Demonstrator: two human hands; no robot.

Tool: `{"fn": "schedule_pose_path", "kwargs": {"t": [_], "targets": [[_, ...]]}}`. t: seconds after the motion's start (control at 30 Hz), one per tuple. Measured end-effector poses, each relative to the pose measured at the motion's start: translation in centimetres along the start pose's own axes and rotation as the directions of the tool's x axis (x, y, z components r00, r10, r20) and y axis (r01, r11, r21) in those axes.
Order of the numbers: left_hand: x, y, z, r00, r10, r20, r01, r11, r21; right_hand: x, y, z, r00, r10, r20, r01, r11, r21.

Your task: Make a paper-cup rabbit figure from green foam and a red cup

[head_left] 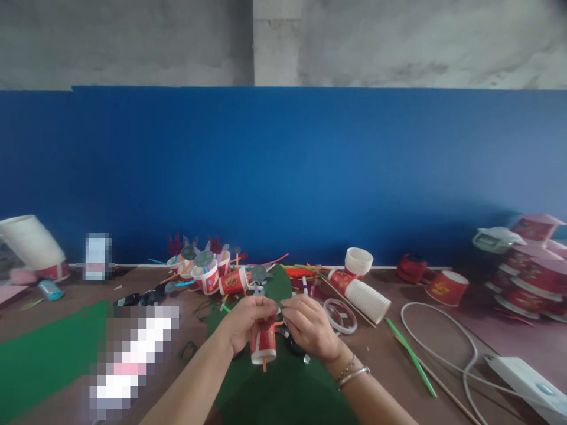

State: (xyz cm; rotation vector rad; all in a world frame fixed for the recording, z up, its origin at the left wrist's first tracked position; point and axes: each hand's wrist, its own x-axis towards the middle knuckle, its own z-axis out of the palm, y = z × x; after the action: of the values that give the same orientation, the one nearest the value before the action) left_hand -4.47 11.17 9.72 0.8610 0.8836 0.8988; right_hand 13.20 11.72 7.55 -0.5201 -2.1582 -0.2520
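A red paper cup (264, 337) hangs below the fingers of my left hand (245, 321), which are closed at its upper end. Its white rim points down toward me, and an orange strip (264, 363) pokes out past that rim. My right hand (311, 326) is just to the right, its thumb and fingertips pinched together close to my left fingertips. Whatever lies between the right fingertips is too small to make out. Under both hands spreads a dark green sheet (283, 392). Partly hidden behind the right fingers are black-handled scissors (296, 346).
Decorated paper cups (206, 277) stand in a group behind my left hand. A stack of paper cups (367, 300) lies to the right, near a roll of clear tape (340, 316). Green strips (411, 357), a white cable and a power strip (527, 378) are farther right. A blue partition (283, 177) rises behind.
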Motion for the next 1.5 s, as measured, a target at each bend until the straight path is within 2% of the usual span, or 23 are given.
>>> {"fn": "schedule_pose_path", "kwargs": {"t": [0.2, 0.3, 0.33, 0.4, 0.47, 0.5, 0.6, 0.7, 0.8, 0.97, 1.17, 1.37, 1.5], "targets": [[-0.1, -0.2, 0.1, 0.995, 0.080, -0.056, -0.073, 0.990, 0.118, 0.0, -0.1, 0.4, 1.000, 0.027, -0.002, -0.027, 0.999, 0.020], [-0.1, -0.2, 0.3, 0.988, 0.139, -0.069, -0.127, 0.980, 0.154, 0.2, -0.3, 0.5, 0.989, 0.147, -0.024, -0.144, 0.984, 0.104], [-0.1, -0.2, 0.4, 0.985, 0.157, -0.070, -0.145, 0.978, 0.153, 0.3, -0.4, 0.5, 0.971, 0.237, -0.028, -0.231, 0.962, 0.145], [-0.1, -0.1, 0.7, 0.977, 0.196, -0.085, -0.181, 0.971, 0.155, 0.7, -0.7, 0.4, 0.894, 0.447, 0.014, -0.437, 0.866, 0.243], [-0.3, 0.0, 1.1, 0.966, 0.227, -0.121, -0.203, 0.962, 0.183, 1.2, -1.1, 0.3, 0.787, 0.599, 0.147, -0.609, 0.717, 0.338], [-0.4, 0.0, 1.3, 0.961, 0.238, -0.140, -0.208, 0.958, 0.198, 1.4, -1.2, 0.3, 0.739, 0.636, 0.223, -0.667, 0.642, 0.379], [-0.5, 0.1, 1.6, 0.959, 0.237, -0.157, -0.202, 0.957, 0.208, 1.9, -1.4, 0.4, 0.654, 0.672, 0.347, -0.739, 0.467, 0.487], [-0.4, 0.0, 1.6, 0.966, 0.229, -0.123, -0.209, 0.965, 0.159, 2.0, -1.3, 0.7, 0.633, 0.696, 0.339, -0.728, 0.387, 0.566], [-0.3, -0.2, 1.6, 0.963, 0.248, -0.105, -0.229, 0.959, 0.164, 1.8, -1.1, 0.9, 0.622, 0.724, 0.298, -0.719, 0.376, 0.584], [-0.5, -0.2, 1.7, 0.956, 0.274, -0.107, -0.230, 0.922, 0.310, 1.6, -1.1, 0.8, 0.606, 0.739, 0.296, -0.738, 0.382, 0.557], [-0.5, -0.4, 1.5, 0.938, 0.347, -0.022, -0.304, 0.849, 0.433, 1.7, -1.1, 0.8, 0.635, 0.712, 0.300, -0.739, 0.446, 0.505], [-0.5, -0.4, 1.8, 0.948, 0.316, -0.041, -0.278, 0.884, 0.377, 1.7, -1.1, 1.0, 0.604, 0.758, 0.246, -0.754, 0.444, 0.484], [-0.5, -0.5, 1.8, 0.946, 0.320, -0.059, -0.278, 0.889, 0.365, 1.6, -1.0, 0.9, 0.602, 0.765, 0.228, -0.765, 0.472, 0.439]]}}
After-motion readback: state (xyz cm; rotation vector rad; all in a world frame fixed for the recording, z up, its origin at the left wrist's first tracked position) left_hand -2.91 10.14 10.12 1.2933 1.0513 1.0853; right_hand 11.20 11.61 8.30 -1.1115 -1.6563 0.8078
